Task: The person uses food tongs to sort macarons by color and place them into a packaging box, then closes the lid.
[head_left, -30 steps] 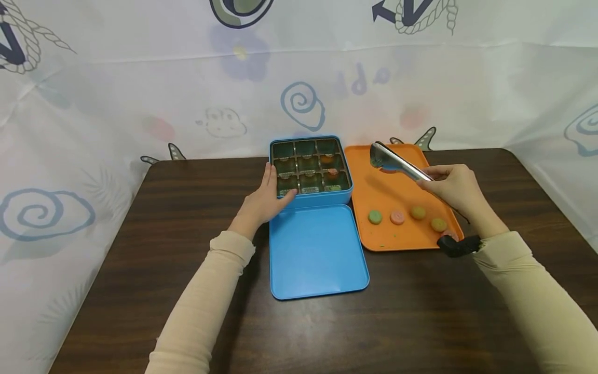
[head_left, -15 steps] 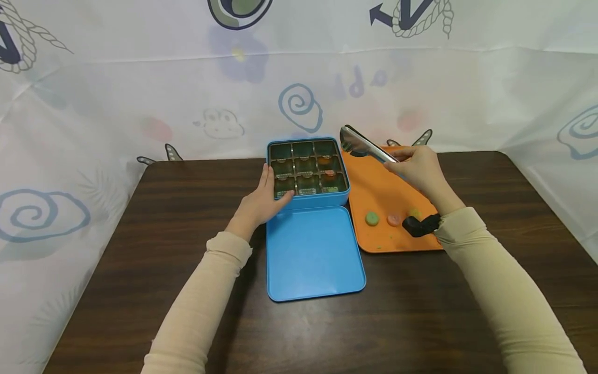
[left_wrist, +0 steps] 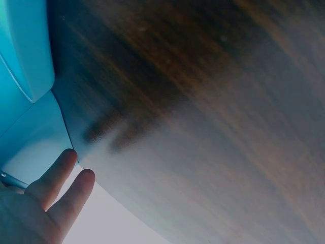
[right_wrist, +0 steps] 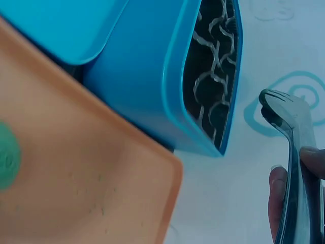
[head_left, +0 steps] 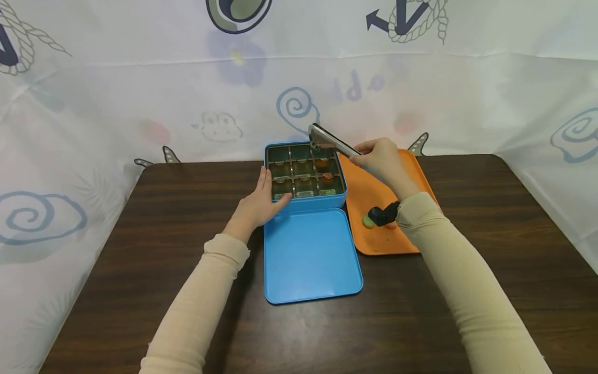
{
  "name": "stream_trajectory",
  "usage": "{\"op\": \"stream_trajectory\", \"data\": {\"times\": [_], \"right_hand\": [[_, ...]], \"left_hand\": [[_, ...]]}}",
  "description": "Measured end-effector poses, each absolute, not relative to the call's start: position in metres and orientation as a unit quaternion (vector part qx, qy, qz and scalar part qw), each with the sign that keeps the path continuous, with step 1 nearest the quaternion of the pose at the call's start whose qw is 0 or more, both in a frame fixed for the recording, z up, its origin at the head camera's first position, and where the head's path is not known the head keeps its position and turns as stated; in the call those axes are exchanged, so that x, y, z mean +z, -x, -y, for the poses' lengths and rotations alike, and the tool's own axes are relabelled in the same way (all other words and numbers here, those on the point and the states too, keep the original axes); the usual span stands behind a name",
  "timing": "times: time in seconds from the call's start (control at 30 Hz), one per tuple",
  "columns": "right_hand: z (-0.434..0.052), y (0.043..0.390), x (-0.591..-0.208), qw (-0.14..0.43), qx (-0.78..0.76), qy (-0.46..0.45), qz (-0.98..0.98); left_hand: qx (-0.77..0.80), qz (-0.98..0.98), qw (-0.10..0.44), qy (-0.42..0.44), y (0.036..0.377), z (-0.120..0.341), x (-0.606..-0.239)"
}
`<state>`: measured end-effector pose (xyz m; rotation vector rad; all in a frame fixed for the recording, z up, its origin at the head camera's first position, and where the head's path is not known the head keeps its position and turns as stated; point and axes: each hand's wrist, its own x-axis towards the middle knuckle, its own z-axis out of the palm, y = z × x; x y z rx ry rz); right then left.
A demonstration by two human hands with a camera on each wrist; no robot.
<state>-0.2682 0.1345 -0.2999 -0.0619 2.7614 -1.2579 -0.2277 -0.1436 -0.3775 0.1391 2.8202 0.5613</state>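
My right hand (head_left: 380, 158) pinches steel tongs (head_left: 329, 139), thumb and fingers curled round the handles, the arms drawn narrow. Their tip hangs over the far right cell of the blue tin (head_left: 306, 200), just ahead and left of my grip. I cannot tell whether anything sits between the tips. My left hand (head_left: 261, 202) rests with straight fingers against the tin's near left corner. The lid (head_left: 310, 257) lies near my left wrist, the orange tray (head_left: 374, 192) under my right wrist.

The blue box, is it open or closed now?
Open. The blue box shows its nine compartments from above, and its lid lies flat on the table just in front of it.
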Motion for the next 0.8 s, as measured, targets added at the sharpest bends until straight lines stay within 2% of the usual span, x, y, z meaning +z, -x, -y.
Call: {"op": "stream_trajectory", "data": {"times": [0.43,0.8], "right_hand": [[-0.102,0.277,-0.320,0.023,-0.382,0.023,-0.924],[-0.105,0.275,-0.325,0.011,-0.399,0.021,-0.916]], "left_hand": [[0.189,-0.972,0.133,-0.046,0.228,0.143,-0.378],[0.191,-0.972,0.129,-0.050,0.230,0.144,-0.380]]}}
